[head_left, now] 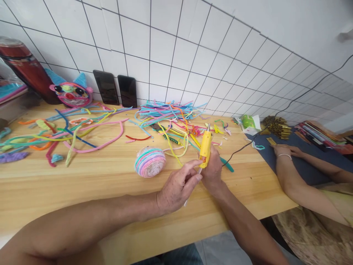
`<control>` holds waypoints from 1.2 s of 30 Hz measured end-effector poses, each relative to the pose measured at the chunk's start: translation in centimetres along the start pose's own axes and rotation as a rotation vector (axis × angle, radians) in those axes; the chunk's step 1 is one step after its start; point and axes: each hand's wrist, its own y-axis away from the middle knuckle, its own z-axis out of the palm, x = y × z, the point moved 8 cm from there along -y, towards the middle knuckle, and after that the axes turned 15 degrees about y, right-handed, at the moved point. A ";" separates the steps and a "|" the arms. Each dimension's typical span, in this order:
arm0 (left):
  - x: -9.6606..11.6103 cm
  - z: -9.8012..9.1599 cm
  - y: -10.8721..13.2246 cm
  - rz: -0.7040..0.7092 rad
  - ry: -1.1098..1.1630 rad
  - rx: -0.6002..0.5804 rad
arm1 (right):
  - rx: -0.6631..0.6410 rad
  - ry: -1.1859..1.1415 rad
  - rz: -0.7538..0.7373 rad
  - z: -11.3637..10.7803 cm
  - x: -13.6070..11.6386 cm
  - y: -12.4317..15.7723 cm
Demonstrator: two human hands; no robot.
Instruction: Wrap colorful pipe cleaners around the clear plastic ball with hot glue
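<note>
A yellow glue gun (pixel 205 149) is gripped by the right hand (pixel 212 173) above the wooden table (pixel 110 176), nozzle pointing away. The left hand (pixel 178 187) is half closed, its fingertips (pixel 197 177) pinching a thin stick at the gun's rear. A striped ball (pixel 149 162) lies just beside.

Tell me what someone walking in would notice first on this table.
Most likely the yellow glue gun, upright near the table's middle in the right hand, with the left hand pinching at its rear end. Just left of it sits a pastel striped ball on the wooden table. Behind both sprawls a bright tangle of pipe cleaners, and a pipe-cleaner cat face leans on the tiled wall.
</note>
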 end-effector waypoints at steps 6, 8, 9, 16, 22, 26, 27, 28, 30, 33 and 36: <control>-0.1 0.1 0.0 -0.005 0.010 0.001 | -0.038 -0.012 0.040 0.3 0.2 -0.2; -0.1 0.1 0.0 -0.005 0.009 0.003 | -0.053 -0.018 0.050 0.5 0.3 -0.2; -0.2 0.1 0.0 -0.006 0.010 0.005 | -0.049 -0.021 0.047 0.5 0.2 -0.2; -0.1 0.1 -0.1 -0.008 0.016 0.005 | 0.007 -0.031 0.043 0.4 0.1 -0.1; -0.3 0.1 0.0 -0.020 0.020 0.010 | -0.090 -0.040 0.084 0.8 0.0 -0.4; -0.3 0.1 0.0 -0.062 0.022 0.001 | -0.071 -0.046 0.074 0.6 0.0 -0.2; -0.3 0.1 -0.1 -0.068 0.023 0.000 | -0.056 -0.048 0.056 0.5 -0.1 -0.2; -0.2 0.1 -0.1 -0.073 0.024 -0.001 | -0.040 -0.047 0.037 0.4 -0.1 -0.1; -0.1 0.1 -0.2 -0.075 0.027 -0.005 | -0.022 -0.033 0.014 0.4 -0.1 0.1; -0.2 0.1 -0.3 -0.077 0.018 0.000 | -0.050 -0.007 0.033 0.8 0.4 0.3; -0.3 0.1 -0.2 -0.067 -0.010 -0.001 | -0.079 -0.006 0.061 1.0 0.7 0.4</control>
